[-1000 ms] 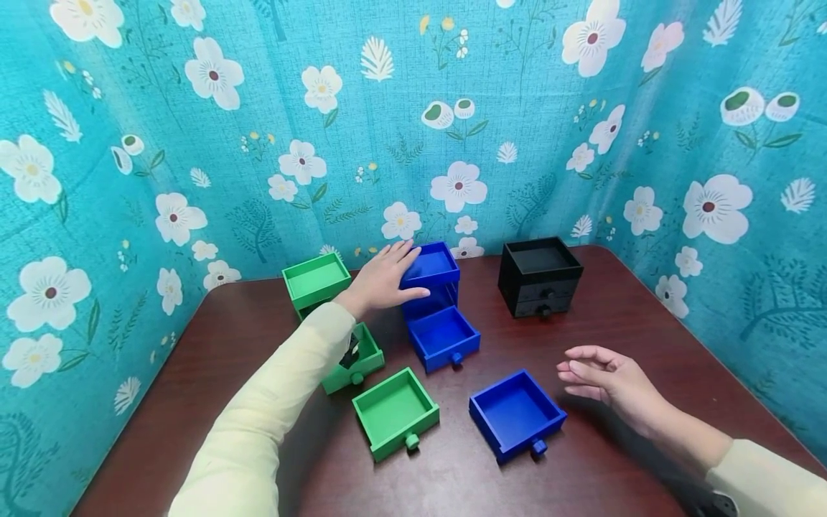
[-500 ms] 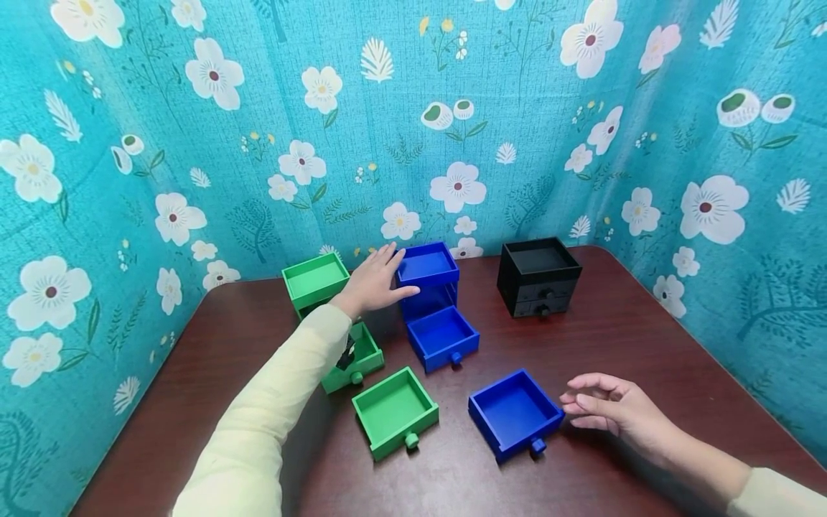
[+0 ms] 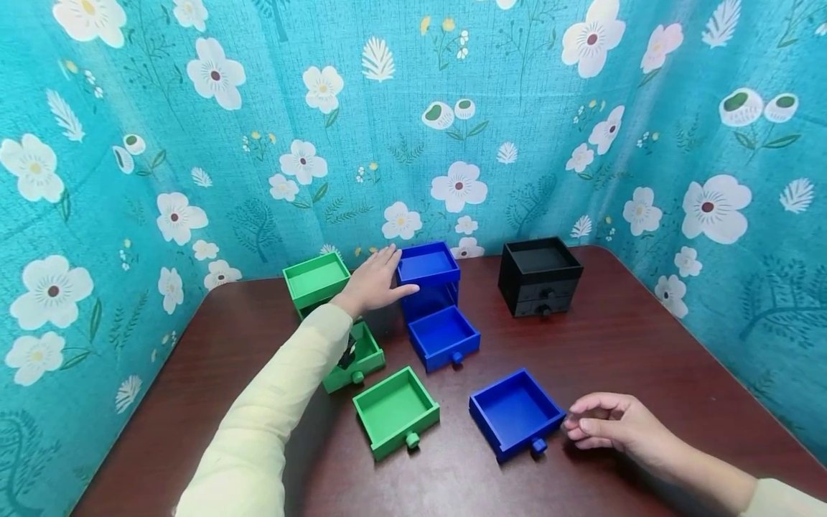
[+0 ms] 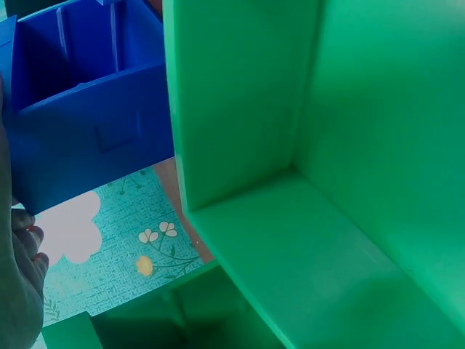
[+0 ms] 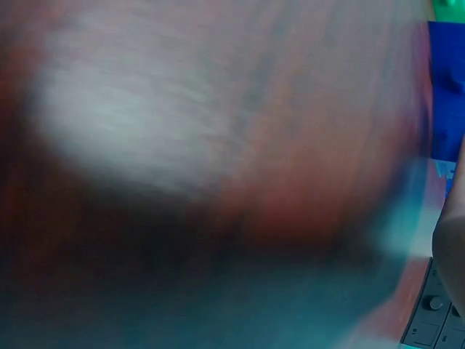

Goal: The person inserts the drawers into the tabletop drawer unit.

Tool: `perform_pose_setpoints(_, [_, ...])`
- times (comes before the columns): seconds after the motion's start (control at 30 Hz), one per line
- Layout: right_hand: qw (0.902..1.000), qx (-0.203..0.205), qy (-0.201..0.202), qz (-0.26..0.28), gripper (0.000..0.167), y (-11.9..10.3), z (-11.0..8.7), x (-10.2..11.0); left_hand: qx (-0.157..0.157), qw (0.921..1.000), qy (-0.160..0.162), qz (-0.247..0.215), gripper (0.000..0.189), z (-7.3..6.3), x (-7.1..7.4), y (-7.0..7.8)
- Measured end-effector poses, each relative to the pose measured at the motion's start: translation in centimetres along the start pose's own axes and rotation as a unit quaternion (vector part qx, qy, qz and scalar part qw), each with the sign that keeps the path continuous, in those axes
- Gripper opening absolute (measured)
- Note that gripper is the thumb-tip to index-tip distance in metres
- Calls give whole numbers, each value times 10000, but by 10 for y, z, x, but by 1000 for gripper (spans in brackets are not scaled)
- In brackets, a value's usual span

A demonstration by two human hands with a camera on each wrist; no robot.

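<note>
My left hand (image 3: 371, 281) lies along the left side of the blue cabinet (image 3: 428, 264), its fingers extended and the thumb reaching toward the cabinet's front edge. Below the cabinet's top tray, a blue drawer (image 3: 446, 332) stands pulled out. Nearer to me, a separate blue drawer (image 3: 517, 409) with a round knob sits on the table. My right hand (image 3: 623, 425) hovers at that drawer's right corner, fingers loosely bent, nothing visible in them. In the left wrist view, the blue cabinet (image 4: 94, 138) shows beside my left fingers (image 4: 29, 247).
A green cabinet (image 3: 316, 276) stands back left, partly behind my left sleeve (image 3: 271, 402), with its green drawer (image 3: 370, 348) drawn out. A loose green drawer (image 3: 395, 409) sits in front. The black cabinet (image 3: 540, 278), drawers in, stands back right. A floral curtain (image 3: 452, 143) lines the table.
My left hand has shifted left, from over the blue cabinet's top edge to its left side. My right hand has come nearer to me and down beside the loose blue drawer.
</note>
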State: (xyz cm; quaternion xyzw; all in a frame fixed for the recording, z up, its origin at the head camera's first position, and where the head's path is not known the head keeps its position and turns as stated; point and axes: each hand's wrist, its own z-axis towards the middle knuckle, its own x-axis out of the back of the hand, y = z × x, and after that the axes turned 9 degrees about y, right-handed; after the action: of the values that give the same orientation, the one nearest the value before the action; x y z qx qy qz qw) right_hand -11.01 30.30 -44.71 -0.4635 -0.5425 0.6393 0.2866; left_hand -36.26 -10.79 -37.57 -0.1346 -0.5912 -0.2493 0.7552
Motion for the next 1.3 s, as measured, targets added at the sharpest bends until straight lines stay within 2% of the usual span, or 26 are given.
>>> perform_pose_setpoints(0.2, [9991, -143, -326, -223, 37, 4, -1, -6, 62, 9999, 19, -110, 98, 0, 0, -2])
perform_pose_setpoints(0.53, [9971, -287, -610, -341, 37, 13, 9, -13, 30, 9998, 6, -211, 98, -2, -3, -1])
perform_pose_setpoints(0.73, [9970, -352, -599, -335, 37, 17, 13, -17, 24, 9999, 57, -103, 97, -2, -1, -2])
perform_pose_setpoints(1.0, [9965, -67, -625, -544, 32, 21, 15, -20, 20, 10000, 28, -88, 97, -1, 0, -1])
perform_pose_setpoints(1.3, [9963, -89, -236, -826, 24, 25, 14, -28, 33, 9999, 41, -127, 96, 2, -2, -2])
